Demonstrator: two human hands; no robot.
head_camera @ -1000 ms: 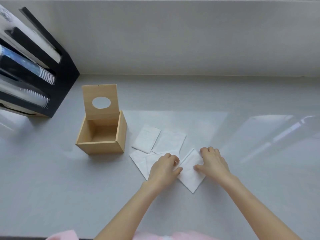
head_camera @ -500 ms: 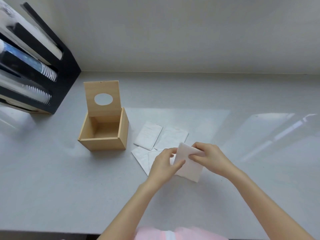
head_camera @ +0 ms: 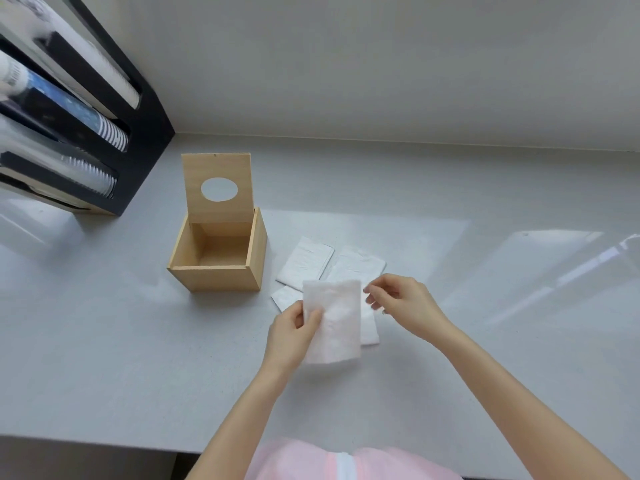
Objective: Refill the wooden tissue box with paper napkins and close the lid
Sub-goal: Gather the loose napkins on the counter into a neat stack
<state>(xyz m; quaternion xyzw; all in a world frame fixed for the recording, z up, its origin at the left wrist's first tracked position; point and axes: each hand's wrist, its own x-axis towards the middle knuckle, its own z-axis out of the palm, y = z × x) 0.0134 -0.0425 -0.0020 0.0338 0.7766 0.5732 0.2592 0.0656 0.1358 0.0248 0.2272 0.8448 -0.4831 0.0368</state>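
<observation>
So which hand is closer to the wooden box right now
The left. The left hand holds a napkin just right of and nearer the camera than the box; the right hand is farther right, empty, beyond the napkin.
</observation>
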